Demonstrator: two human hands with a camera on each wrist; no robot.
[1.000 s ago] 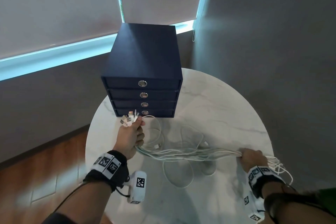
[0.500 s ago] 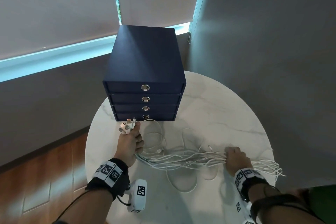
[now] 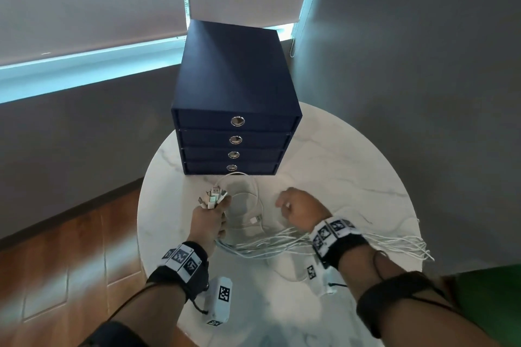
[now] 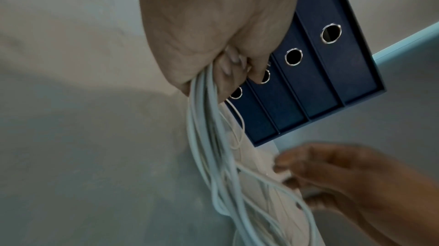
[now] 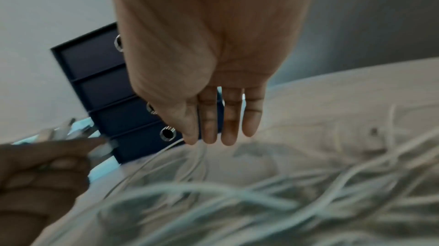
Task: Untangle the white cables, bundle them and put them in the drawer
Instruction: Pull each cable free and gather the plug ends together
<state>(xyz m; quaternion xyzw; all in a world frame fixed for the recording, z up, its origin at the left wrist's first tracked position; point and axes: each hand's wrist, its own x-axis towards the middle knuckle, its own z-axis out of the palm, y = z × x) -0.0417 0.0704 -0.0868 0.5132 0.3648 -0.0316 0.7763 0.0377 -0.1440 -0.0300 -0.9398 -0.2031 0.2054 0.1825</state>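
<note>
Several white cables (image 3: 270,245) lie across the round marble table (image 3: 352,166), their far ends trailing to the right edge (image 3: 406,245). My left hand (image 3: 210,220) grips the bunch near its plugs (image 3: 214,197), which stick up out of the fist; the left wrist view shows the cables (image 4: 209,137) hanging from my curled fingers (image 4: 235,66). My right hand (image 3: 298,207) hovers over the middle of the table with fingers straight (image 5: 228,118) and nothing in them. The dark blue drawer box (image 3: 234,87) stands behind, all its drawers closed.
One loose cable loop with a USB plug (image 3: 255,219) lies between my hands, in front of the bottom drawer (image 3: 231,167). Wooden floor (image 3: 70,248) lies left of the table, grey walls behind and right. The table's right edge is near the cable ends.
My right hand let go of the cable bunch at the right and moved left and forward toward the middle, now open. The left hand kept its grip.
</note>
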